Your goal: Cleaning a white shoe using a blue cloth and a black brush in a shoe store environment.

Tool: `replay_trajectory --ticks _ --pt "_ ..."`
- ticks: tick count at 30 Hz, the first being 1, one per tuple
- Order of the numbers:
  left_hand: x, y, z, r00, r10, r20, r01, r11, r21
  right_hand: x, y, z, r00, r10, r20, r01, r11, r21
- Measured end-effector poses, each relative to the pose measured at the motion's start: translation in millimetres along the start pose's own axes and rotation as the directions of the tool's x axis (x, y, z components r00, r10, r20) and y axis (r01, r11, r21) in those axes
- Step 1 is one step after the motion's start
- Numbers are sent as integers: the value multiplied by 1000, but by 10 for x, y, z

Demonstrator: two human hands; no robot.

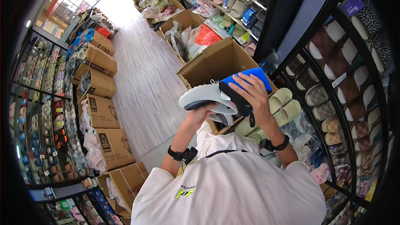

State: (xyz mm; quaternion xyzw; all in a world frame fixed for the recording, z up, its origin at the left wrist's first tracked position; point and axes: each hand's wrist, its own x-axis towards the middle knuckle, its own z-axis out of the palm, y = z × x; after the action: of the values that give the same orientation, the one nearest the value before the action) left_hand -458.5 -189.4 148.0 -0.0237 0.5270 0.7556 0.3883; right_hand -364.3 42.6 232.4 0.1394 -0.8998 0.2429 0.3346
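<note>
My left hand point(200, 114) grips a light grey ribbed knit shoe point(204, 95) from below, near its dark sole. The shoe is held tilted over an open cardboard box point(215, 57). My right hand point(251, 92) is closed over a bright blue block point(261, 78), perhaps foam, with black fabric point(232, 95) under the fingers. The black fabric lies against the shoe; whether it is part of it, I cannot tell. Below the left hand another grey-white shoe point(223, 118) shows partly, the rest hidden by hand and box.
Pale green slippers point(282, 106) lie right of the box. Racks of slippers point(328, 90) stand close on the right, and slipper shelves point(231, 6) ahead. More open boxes point(187, 22) line the aisle. Stacked cartons point(104, 112) edge the wood-look floor point(147, 78) on the left.
</note>
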Motion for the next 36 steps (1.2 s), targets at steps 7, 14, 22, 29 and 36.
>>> replay_trajectory --ticks 7,14,22,29,36 --pt "-108 99 121 979 -33 -201 33 999 -6 -80 -204 -91 944 -299 138 275 947 168" --pt "37 -145 -106 1000 4 22 -4 1000 -21 -14 -139 -88 994 -74 82 65 992 112" --pt "-36 -80 -12 996 -6 -86 10 999 42 5 -172 -128 986 -121 112 99 978 186" --pt "-75 -102 -35 999 19 -48 -24 995 -100 22 -352 -73 966 -210 148 177 962 208" --pt "61 -154 -105 997 42 66 -44 999 31 76 -196 -4 998 -36 43 30 990 136"
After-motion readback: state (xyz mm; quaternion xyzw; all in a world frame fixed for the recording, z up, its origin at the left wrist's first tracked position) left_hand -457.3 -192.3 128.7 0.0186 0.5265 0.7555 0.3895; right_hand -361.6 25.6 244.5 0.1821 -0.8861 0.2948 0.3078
